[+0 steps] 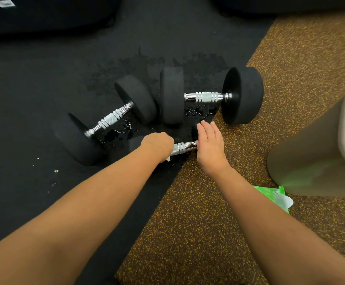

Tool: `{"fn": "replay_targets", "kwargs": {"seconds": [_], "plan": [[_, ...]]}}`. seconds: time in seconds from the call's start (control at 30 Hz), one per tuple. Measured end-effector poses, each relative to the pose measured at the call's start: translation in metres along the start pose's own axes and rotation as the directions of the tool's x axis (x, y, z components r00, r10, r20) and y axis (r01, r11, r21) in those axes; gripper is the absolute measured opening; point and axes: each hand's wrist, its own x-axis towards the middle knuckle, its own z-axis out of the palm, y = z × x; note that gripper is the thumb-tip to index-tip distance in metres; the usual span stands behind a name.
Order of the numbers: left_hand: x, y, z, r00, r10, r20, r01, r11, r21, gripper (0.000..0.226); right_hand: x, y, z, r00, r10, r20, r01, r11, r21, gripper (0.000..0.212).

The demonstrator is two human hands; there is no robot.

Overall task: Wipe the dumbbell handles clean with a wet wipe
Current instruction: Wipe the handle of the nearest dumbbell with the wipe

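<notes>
The bare left forearm (81, 202) and bare right forearm (270, 212) reached forward from the bottom corners, converging toward the centre. The left hand (157, 145) was curled knuckles-up in a grip around a ridged chrome dumbbell handle (183, 148), its fingers hidden underneath. The right hand (209, 145) lay just beside it, palm down, fingers straight and together, resting over the round black end weight (194, 131).

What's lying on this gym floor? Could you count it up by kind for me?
Dumbbells: 3, large left, large right, small nearest
Green wipe pack: 1
Beige bin: 1
Total: 5
</notes>
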Motion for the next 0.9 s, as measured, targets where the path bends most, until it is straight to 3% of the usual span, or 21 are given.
{"fn": "replay_targets", "kwargs": {"seconds": [0.47, 0.9], "plan": [[-0.018, 0.002, 0.001, 0.988, 0.109, -0.113, -0.086, 0.978, 0.191, 0.03, 0.0, 0.001, -0.001, 0.999, 0.005, 0.035, -0.005, 1.0, -0.002, 0.052], [-0.017, 0.012, 0.002, 0.951, 0.212, -0.227, -0.18, 0.972, 0.154, 0.035, 0.0, -0.001, -0.003, 0.999, 0.009, 0.051, -0.008, 1.0, -0.028, 0.055]]}}
